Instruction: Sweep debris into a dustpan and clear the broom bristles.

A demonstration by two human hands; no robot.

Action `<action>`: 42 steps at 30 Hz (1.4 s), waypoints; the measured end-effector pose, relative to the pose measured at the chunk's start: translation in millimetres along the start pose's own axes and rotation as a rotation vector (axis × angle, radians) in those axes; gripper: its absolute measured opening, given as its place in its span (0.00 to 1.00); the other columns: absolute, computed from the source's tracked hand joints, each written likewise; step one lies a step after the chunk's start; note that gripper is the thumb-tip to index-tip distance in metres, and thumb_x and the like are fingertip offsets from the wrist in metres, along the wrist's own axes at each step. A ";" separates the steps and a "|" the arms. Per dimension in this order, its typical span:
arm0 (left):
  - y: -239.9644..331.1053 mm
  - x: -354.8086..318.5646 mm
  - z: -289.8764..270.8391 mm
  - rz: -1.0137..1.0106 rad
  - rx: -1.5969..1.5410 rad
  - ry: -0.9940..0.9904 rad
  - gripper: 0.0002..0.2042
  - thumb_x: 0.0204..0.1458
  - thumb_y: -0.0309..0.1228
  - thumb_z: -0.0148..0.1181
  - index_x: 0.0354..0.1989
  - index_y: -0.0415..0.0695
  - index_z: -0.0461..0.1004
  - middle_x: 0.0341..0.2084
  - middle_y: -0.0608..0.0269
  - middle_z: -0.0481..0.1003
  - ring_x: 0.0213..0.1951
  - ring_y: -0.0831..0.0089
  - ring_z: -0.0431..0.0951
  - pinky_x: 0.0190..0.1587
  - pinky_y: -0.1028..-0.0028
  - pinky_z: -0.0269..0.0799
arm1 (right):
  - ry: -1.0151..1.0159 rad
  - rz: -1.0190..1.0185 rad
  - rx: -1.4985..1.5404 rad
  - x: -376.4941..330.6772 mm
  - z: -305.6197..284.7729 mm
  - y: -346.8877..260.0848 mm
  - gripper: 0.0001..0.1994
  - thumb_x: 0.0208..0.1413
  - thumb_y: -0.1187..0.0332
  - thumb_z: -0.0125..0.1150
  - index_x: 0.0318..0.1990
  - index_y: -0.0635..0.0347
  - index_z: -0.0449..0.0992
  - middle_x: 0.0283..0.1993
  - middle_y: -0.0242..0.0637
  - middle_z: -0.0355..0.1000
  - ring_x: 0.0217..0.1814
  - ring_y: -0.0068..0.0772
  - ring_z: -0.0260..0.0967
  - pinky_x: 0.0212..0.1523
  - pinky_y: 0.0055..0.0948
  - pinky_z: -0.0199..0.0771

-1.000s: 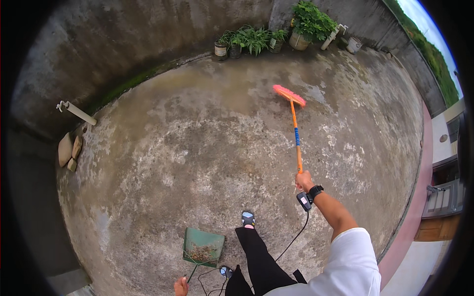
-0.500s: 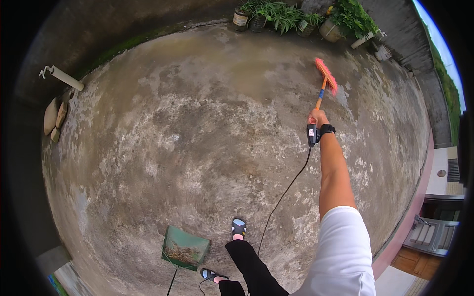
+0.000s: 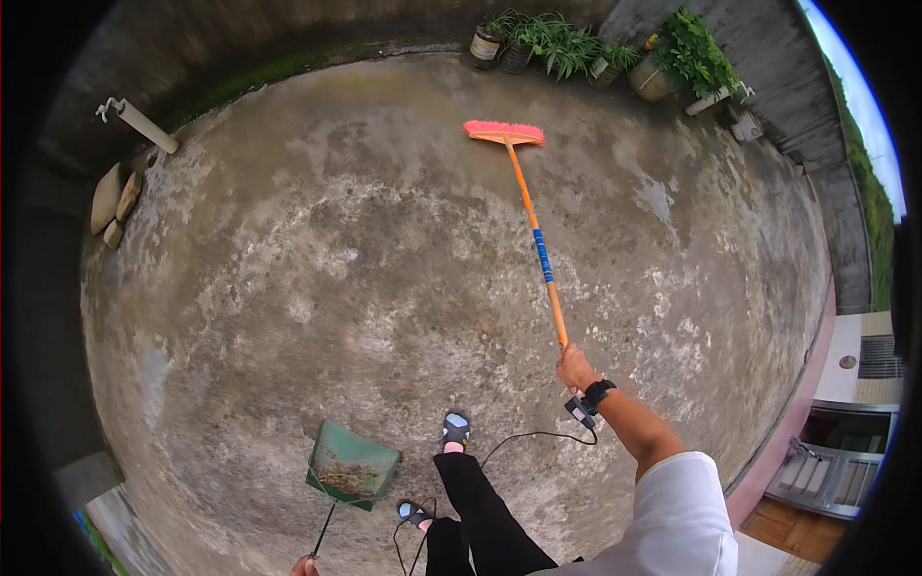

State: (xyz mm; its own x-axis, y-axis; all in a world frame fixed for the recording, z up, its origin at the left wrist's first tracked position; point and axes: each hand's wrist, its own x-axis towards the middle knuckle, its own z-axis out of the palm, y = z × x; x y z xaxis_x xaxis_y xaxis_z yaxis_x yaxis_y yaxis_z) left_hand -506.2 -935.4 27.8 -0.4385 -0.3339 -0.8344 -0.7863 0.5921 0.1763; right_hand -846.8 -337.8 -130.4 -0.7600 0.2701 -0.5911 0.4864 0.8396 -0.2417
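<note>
My right hand is wrapped round the end of an orange broom handle, with a dark band and a small device on a cable at the wrist. The broom reaches forward and slightly left, blue wrapping partway along its stick. Its pink bristle head faces the far wall. At the lower edge my left hand, only partly in view, grips the thin dark handle of a green dustpan. Brown debris lies in the pan, which is left of my feet.
Potted plants line the far wall. A white standpipe with a tap and several stones stand at the left. A metal-framed door is on the right. The black cable loops near my slippered feet on the stained concrete.
The broom head has swung left, and my right hand has drawn back toward me, showing more of the stick. My left hand has come into view on the dustpan handle.
</note>
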 end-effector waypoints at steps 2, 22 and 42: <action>-22.3 6.4 5.8 0.120 0.089 0.067 0.15 0.47 0.34 0.46 0.42 0.40 0.64 0.36 0.48 0.67 0.39 0.55 0.66 0.41 0.65 0.60 | -0.094 0.022 0.006 -87.0 17.4 22.8 0.09 0.40 0.73 0.46 0.29 0.69 0.57 0.20 0.54 0.64 0.25 0.52 0.65 0.24 0.40 0.67; -64.9 36.1 32.2 0.242 -0.333 0.176 0.13 0.48 0.36 0.46 0.27 0.37 0.70 0.08 0.66 0.63 0.14 0.81 0.62 0.18 0.79 0.56 | 0.034 0.102 0.794 -66.6 -36.9 -30.9 0.07 0.43 0.73 0.42 0.17 0.64 0.61 0.08 0.34 0.58 0.05 0.24 0.56 0.03 0.24 0.53; -36.9 27.5 29.4 0.233 -0.324 0.229 0.13 0.48 0.37 0.45 0.29 0.40 0.71 0.09 0.67 0.63 0.15 0.81 0.62 0.20 0.79 0.58 | -0.320 -0.091 -0.052 -95.7 26.0 -61.6 0.09 0.39 0.72 0.47 0.28 0.67 0.58 0.24 0.52 0.65 0.26 0.50 0.65 0.25 0.39 0.66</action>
State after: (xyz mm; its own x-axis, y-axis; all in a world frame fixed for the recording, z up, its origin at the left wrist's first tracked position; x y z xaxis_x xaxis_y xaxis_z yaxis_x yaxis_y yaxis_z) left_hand -476.5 -944.9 -17.0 -0.6764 -0.3942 -0.6222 -0.7346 0.4227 0.5307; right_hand -792.8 -427.7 -78.9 -0.6215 0.0380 -0.7825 0.3937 0.8786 -0.2701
